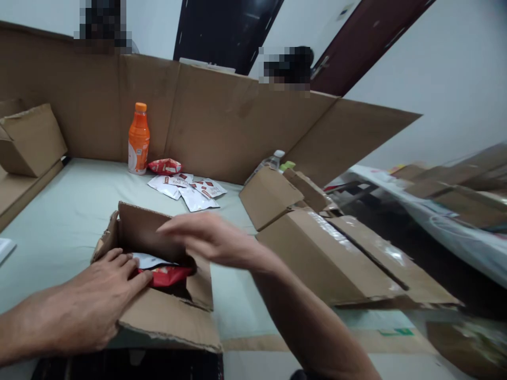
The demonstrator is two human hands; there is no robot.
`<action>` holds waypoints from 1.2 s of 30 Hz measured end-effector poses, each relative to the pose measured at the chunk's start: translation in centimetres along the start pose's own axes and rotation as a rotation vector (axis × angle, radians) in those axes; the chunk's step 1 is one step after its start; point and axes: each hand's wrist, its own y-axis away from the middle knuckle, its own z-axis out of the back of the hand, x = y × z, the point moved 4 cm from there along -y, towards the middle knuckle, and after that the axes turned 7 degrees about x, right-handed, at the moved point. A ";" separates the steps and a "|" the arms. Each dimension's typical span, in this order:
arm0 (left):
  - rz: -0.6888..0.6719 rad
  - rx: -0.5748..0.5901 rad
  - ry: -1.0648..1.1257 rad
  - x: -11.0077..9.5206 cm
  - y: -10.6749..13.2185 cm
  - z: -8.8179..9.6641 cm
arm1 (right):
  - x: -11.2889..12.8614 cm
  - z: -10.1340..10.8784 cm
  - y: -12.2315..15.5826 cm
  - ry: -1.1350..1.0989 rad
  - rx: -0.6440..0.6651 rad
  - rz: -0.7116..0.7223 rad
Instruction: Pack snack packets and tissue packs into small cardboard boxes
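A small open cardboard box (158, 316) stands on the table in front of me, its flaps up or folded outward. Inside lie a red packet (170, 275) and a white-silver packet (150, 260). My left hand (95, 295) rests over the box's left near side, fingers apart, the tips reaching inside beside the packets. Above the box's right side is my right hand (209, 237), slightly blurred, with its fingers stretched out and nothing visible in them. Whether it touches the back flap (138, 227) I cannot tell.
Behind the box stand an orange bottle (138, 140), a red snack packet (165, 167) and several white sachets (198, 198). Opened cardboard boxes (317, 258) lie on the right, another box (35, 140) at far left. A cardboard screen (222, 121) closes the back; two people's heads show beyond.
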 end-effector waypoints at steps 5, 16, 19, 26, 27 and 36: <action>0.009 0.062 0.014 0.7 0.5 -1.0 | -13.4 1.5 0.1 0.423 -0.118 -0.671; 0.041 0.069 0.109 0.5 0.4 -0.3 | -19.6 -1.6 -1.0 0.309 -0.381 -0.746; 0.033 -0.005 0.099 0.4 0.3 -0.5 | -14.5 2.3 3.0 0.204 -0.697 -0.587; -0.040 -0.101 0.062 0.0 0.0 -0.1 | 4.5 4.1 8.6 0.294 -1.079 0.224; -0.045 -0.112 0.048 -0.2 0.1 0.0 | 6.1 3.0 7.8 0.386 -0.938 0.266; -0.014 -0.082 0.020 -0.5 -0.1 -0.3 | 4.1 -4.0 -4.0 0.507 0.325 -0.262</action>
